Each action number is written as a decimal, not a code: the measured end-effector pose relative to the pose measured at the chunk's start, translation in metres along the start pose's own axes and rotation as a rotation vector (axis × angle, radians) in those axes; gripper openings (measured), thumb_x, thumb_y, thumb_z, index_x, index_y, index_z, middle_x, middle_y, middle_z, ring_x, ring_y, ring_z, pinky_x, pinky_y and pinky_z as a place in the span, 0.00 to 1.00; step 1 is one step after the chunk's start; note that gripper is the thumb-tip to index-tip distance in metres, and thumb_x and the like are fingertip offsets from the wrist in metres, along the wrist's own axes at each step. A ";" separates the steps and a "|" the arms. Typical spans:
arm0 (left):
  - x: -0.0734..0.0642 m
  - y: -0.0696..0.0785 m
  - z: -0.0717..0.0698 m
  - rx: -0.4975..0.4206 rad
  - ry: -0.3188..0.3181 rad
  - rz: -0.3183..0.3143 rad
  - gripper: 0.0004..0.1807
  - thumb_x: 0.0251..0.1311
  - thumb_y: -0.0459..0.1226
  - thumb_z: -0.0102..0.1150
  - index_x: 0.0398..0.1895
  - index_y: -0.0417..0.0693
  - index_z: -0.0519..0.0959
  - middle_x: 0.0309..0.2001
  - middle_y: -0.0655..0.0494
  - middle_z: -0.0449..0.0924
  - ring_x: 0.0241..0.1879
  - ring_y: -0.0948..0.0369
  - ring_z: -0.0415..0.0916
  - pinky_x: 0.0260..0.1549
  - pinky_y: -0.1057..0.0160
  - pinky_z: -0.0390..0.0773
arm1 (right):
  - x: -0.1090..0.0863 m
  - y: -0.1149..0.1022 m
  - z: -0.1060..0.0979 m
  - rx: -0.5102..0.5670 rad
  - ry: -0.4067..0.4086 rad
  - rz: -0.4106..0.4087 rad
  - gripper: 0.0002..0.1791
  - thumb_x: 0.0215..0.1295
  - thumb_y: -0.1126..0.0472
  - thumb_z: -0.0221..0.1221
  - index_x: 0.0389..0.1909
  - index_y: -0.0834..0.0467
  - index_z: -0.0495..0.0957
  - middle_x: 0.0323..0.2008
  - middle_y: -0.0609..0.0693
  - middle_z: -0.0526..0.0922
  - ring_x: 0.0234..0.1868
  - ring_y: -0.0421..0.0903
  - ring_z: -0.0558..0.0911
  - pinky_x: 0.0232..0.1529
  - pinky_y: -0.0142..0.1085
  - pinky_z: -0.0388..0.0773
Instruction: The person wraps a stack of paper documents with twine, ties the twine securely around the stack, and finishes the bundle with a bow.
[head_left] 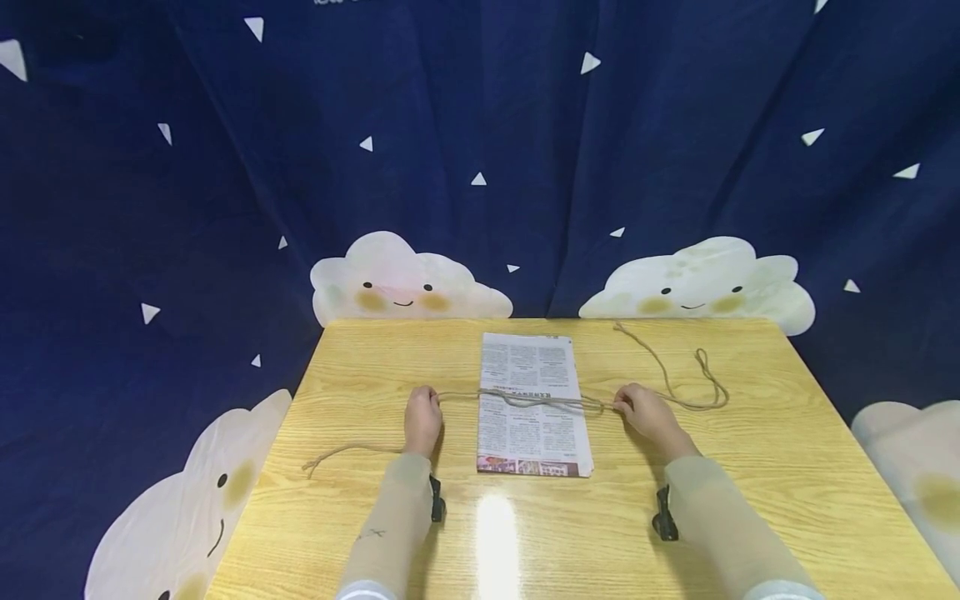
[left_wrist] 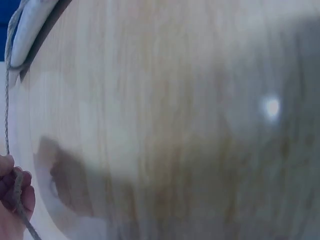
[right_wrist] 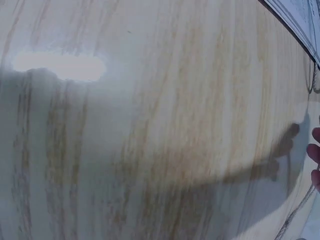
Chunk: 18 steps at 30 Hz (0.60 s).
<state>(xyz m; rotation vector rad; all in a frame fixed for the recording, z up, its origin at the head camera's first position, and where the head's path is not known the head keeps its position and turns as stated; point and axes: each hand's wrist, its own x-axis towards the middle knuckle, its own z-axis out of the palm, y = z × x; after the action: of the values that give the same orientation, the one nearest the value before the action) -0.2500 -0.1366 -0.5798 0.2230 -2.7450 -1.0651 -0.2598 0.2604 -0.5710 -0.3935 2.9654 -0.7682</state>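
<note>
A folded stack of newspaper [head_left: 525, 446] lies on the table, with a thin brown rope [head_left: 551, 402] running across its middle in more than one strand. Left of the paper, my left hand [head_left: 423, 419] pinches the rope between thumb and fingers; the left wrist view shows the rope [left_wrist: 7, 110] passing through the fingers [left_wrist: 27, 197]. On the other side my right hand [head_left: 651, 419] pinches the rope just past a loop near the paper's right edge. Only the fingertips [right_wrist: 314, 152] show at the border of the right wrist view.
The wooden table [head_left: 360, 358] carries a loose rope tail curving at the back right and another at the left. A dark blue curtain [head_left: 480, 100] with clouds hangs behind the table. Light glares off the front middle of the tabletop.
</note>
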 end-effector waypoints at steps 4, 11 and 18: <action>0.001 -0.004 -0.007 0.009 0.043 -0.008 0.06 0.63 0.27 0.47 0.33 0.33 0.74 0.33 0.44 0.73 0.32 0.52 0.73 0.29 0.57 0.75 | -0.002 0.001 0.002 -0.008 -0.010 0.036 0.04 0.64 0.64 0.54 0.31 0.60 0.75 0.29 0.50 0.77 0.30 0.45 0.75 0.30 0.41 0.74; -0.001 -0.009 -0.006 0.045 0.074 -0.010 0.05 0.61 0.27 0.49 0.30 0.33 0.75 0.31 0.44 0.73 0.33 0.50 0.73 0.30 0.55 0.75 | -0.003 0.002 0.008 -0.020 0.025 0.040 0.04 0.63 0.64 0.56 0.30 0.60 0.75 0.29 0.51 0.76 0.29 0.46 0.75 0.30 0.42 0.74; 0.000 0.004 0.009 0.052 0.029 0.158 0.13 0.57 0.28 0.51 0.46 0.35 0.76 0.42 0.44 0.77 0.45 0.48 0.73 0.48 0.48 0.69 | -0.001 -0.003 0.009 0.040 0.049 -0.062 0.09 0.62 0.66 0.56 0.41 0.65 0.76 0.37 0.57 0.77 0.37 0.52 0.78 0.38 0.46 0.76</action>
<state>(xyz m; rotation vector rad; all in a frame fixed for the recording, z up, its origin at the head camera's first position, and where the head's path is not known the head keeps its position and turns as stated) -0.2525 -0.1279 -0.5841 0.0277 -2.7139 -0.9429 -0.2568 0.2534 -0.5775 -0.4730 2.9907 -0.8539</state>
